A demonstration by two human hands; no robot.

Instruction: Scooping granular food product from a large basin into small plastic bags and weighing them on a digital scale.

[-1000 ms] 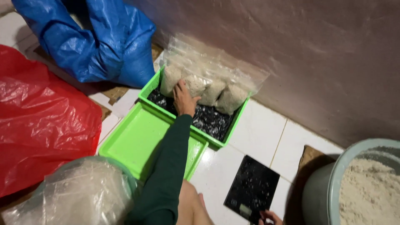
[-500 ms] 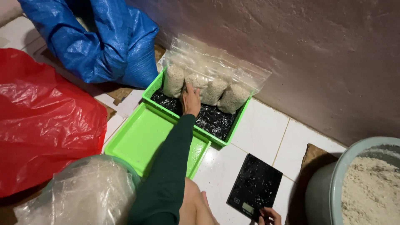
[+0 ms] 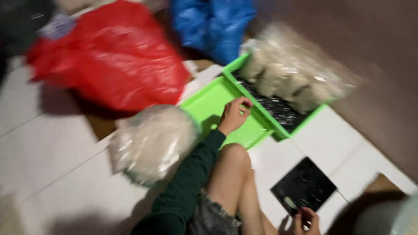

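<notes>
My left hand point(image 3: 235, 114), in a dark green sleeve, hovers over the far edge of an empty bright green tray point(image 3: 207, 103); its fingers are curled and nothing shows in them. Just behind stands a second green tray point(image 3: 305, 120) with a dark bottom, holding several clear bags of pale powder point(image 3: 285, 78) in a row. My right hand point(image 3: 307, 218) is at the bottom edge, fingertips on the near corner of a flat black scale point(image 3: 305, 185). The whole view is motion-blurred.
A bulging clear bag of white powder point(image 3: 152, 139) lies left of my arm. Behind it sit a large red plastic bag point(image 3: 113, 65) and a blue one point(image 3: 213, 26). A brown wall point(image 3: 374, 52) runs along the right. A grey bucket rim point(image 3: 407, 215) shows bottom right.
My left hand has pulled back from the bags in the far tray to above the empty tray. The view has swung left and blurred. My right hand stays at the scale.
</notes>
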